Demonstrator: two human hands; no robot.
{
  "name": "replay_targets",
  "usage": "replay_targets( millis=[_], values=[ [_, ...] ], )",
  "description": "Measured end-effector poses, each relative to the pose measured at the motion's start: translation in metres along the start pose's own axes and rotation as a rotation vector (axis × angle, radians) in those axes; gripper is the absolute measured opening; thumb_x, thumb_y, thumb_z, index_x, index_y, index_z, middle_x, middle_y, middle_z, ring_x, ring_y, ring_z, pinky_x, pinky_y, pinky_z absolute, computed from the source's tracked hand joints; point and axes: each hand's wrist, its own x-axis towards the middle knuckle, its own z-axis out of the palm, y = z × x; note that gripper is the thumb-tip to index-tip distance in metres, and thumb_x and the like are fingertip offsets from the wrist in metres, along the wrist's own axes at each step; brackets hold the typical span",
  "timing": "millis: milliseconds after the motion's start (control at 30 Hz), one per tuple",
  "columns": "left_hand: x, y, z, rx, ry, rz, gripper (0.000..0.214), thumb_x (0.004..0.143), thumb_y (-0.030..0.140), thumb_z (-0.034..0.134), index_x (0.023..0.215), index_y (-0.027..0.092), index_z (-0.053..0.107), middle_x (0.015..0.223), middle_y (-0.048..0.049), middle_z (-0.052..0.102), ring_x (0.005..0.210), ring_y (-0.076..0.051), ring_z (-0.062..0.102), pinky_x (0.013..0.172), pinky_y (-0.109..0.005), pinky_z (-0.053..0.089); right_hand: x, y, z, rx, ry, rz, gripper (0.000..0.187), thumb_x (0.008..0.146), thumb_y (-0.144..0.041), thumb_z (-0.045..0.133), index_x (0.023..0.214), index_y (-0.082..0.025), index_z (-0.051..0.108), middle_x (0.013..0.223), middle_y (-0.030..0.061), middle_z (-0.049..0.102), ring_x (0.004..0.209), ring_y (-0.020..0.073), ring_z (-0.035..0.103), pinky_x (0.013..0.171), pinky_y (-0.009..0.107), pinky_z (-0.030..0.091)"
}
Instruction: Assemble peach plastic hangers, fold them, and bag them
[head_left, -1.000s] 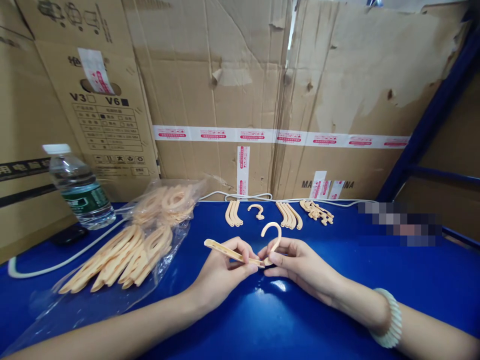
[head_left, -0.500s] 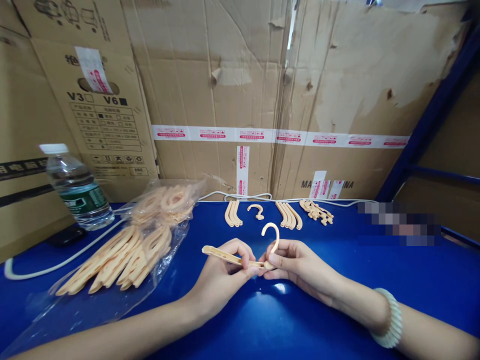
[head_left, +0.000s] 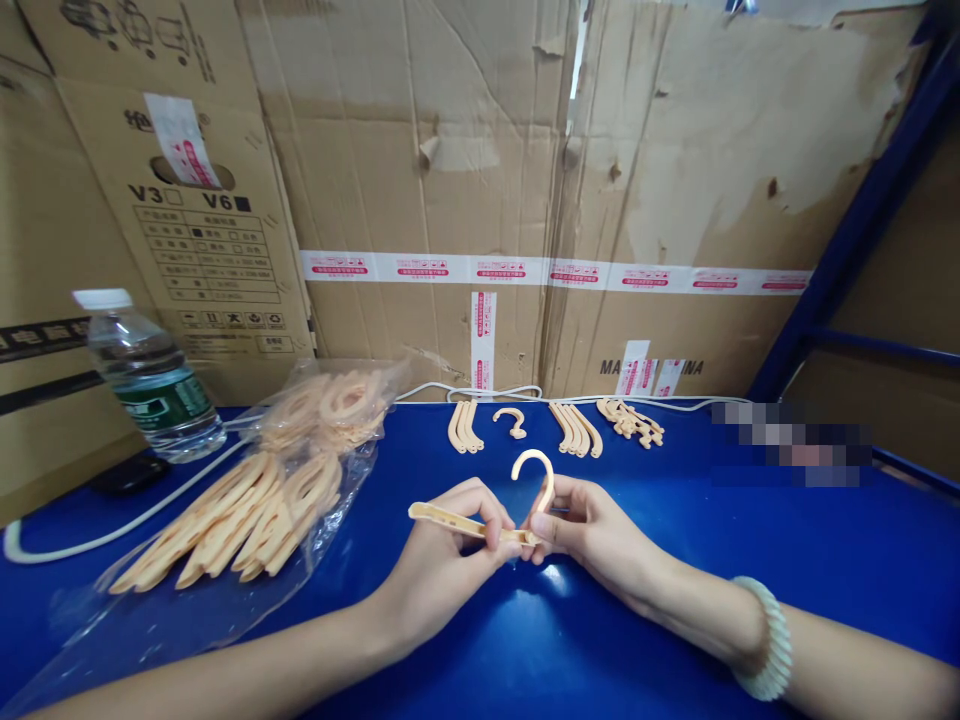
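Observation:
My left hand (head_left: pixel 457 545) is closed around a beige plastic hanger arm (head_left: pixel 439 517), whose free end points left. Between the fingers and thumb of my right hand (head_left: pixel 589 525) is the base of a beige hanger hook (head_left: pixel 545 470), its curve standing up and opening to the left. The hook's base meets the right end of the hanger arm; fingertips partly cover the joint, so I cannot tell whether the two are locked together. Both hands are held above the blue table (head_left: pixel 480 650).
Behind lie curved hanger arms (head_left: pixel 466 427), a single hook (head_left: pixel 512 421), more arms (head_left: pixel 576 430) and a pile of hooks (head_left: pixel 631 422). To the left are a plastic bag (head_left: pixel 300 590) with beige hanger parts (head_left: pixel 225 520), a water bottle (head_left: pixel 154 385) and a white cable (head_left: pixel 97 553). Cardboard (head_left: pixel 420 330) backs the table.
The hook has turned and tipped slightly to the left at the joint, with my right fingers shifting along with it. My left hand keeps its hold on the hanger arm.

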Motion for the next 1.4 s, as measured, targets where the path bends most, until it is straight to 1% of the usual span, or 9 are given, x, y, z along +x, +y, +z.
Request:
replay_targets(
  millis=[400, 733, 833, 933, 1067, 1167, 1267, 1333, 1400],
  values=[
    [0.002, -0.003, 0.003, -0.126, 0.020, -0.102, 0.026, 0.075, 0.020, 0.069, 0.065, 0.020, 0.045, 0.071, 0.0010, 0.061, 0.073, -0.021, 0.070, 0.067, -0.029, 0.051, -0.001, 0.002, 0.003, -0.066, 0.032, -0.048, 0.034, 0.064, -0.038, 0.082, 0.067, -0.017, 0.055, 0.060, 0.0006, 0.066, 0.056, 0.0131, 0.063, 0.059, 0.027, 0.051],
    [0.005, 0.000, 0.004, -0.077, 0.105, -0.151, 0.029, 0.068, 0.026, 0.075, 0.066, 0.021, 0.046, 0.063, 0.0038, 0.060, 0.065, -0.018, 0.068, 0.059, -0.026, 0.048, -0.002, -0.001, 0.006, -0.098, 0.052, -0.073, 0.035, 0.067, -0.042, 0.080, 0.070, -0.018, 0.055, 0.063, 0.0004, 0.064, 0.058, 0.0140, 0.063, 0.060, 0.028, 0.052],
    [0.009, 0.000, 0.001, -0.097, 0.169, -0.133, 0.030, 0.063, 0.022, 0.077, 0.072, 0.020, 0.049, 0.066, 0.0062, 0.059, 0.062, -0.013, 0.062, 0.060, -0.024, 0.048, -0.002, -0.004, 0.005, -0.138, 0.071, -0.155, 0.035, 0.066, -0.042, 0.081, 0.068, -0.018, 0.056, 0.070, 0.0003, 0.062, 0.058, 0.0118, 0.058, 0.055, 0.025, 0.050],
    [0.010, -0.001, 0.001, -0.124, 0.191, -0.142, 0.033, 0.063, 0.021, 0.078, 0.079, 0.020, 0.050, 0.070, 0.0061, 0.060, 0.066, -0.011, 0.060, 0.063, -0.022, 0.047, -0.001, -0.003, 0.004, -0.165, 0.115, -0.169, 0.036, 0.063, -0.042, 0.083, 0.067, -0.019, 0.056, 0.067, -0.0025, 0.057, 0.051, 0.0083, 0.049, 0.046, 0.021, 0.043],
    [0.008, -0.005, 0.003, -0.199, 0.109, -0.227, 0.041, 0.066, 0.022, 0.078, 0.093, 0.020, 0.047, 0.077, 0.0027, 0.069, 0.072, -0.014, 0.067, 0.069, -0.026, 0.051, -0.001, 0.002, 0.007, -0.183, 0.084, -0.116, 0.038, 0.063, -0.045, 0.082, 0.066, -0.017, 0.056, 0.058, -0.0043, 0.054, 0.047, 0.0073, 0.045, 0.041, 0.019, 0.038],
    [0.008, -0.008, 0.003, -0.238, 0.055, -0.236, 0.038, 0.066, 0.022, 0.079, 0.087, 0.020, 0.047, 0.074, 0.0024, 0.070, 0.071, -0.015, 0.069, 0.069, -0.026, 0.051, 0.002, 0.001, 0.005, -0.228, 0.026, -0.097, 0.037, 0.066, -0.047, 0.080, 0.071, -0.016, 0.061, 0.058, -0.0032, 0.056, 0.044, 0.0070, 0.045, 0.042, 0.020, 0.040],
    [0.009, -0.006, 0.002, -0.262, 0.109, -0.283, 0.038, 0.062, 0.020, 0.082, 0.082, 0.019, 0.050, 0.071, 0.0036, 0.070, 0.072, -0.016, 0.070, 0.070, -0.026, 0.052, 0.011, -0.008, -0.015, -0.401, 0.078, -0.183, 0.036, 0.080, -0.050, 0.066, 0.093, -0.017, 0.067, 0.066, 0.0004, 0.062, 0.049, 0.0110, 0.051, 0.045, 0.024, 0.044],
    [0.010, -0.003, 0.001, -0.259, 0.142, -0.328, 0.038, 0.060, 0.019, 0.083, 0.082, 0.019, 0.052, 0.072, 0.0031, 0.070, 0.073, -0.017, 0.071, 0.071, -0.027, 0.052, 0.021, -0.016, -0.038, -0.705, 0.186, -0.369, 0.029, 0.089, -0.043, 0.056, 0.101, -0.019, 0.069, 0.076, 0.0042, 0.066, 0.062, 0.0164, 0.058, 0.056, 0.030, 0.049],
    [0.011, -0.001, 0.001, -0.262, 0.159, -0.352, 0.038, 0.060, 0.019, 0.083, 0.083, 0.018, 0.053, 0.073, 0.0025, 0.071, 0.075, -0.018, 0.072, 0.073, -0.028, 0.052, 0.032, -0.022, -0.063, -1.108, 0.228, -0.573, 0.019, 0.089, -0.028, 0.056, 0.098, -0.020, 0.071, 0.085, 0.0083, 0.068, 0.081, 0.0232, 0.059, 0.074, 0.039, 0.050]
  ],
)
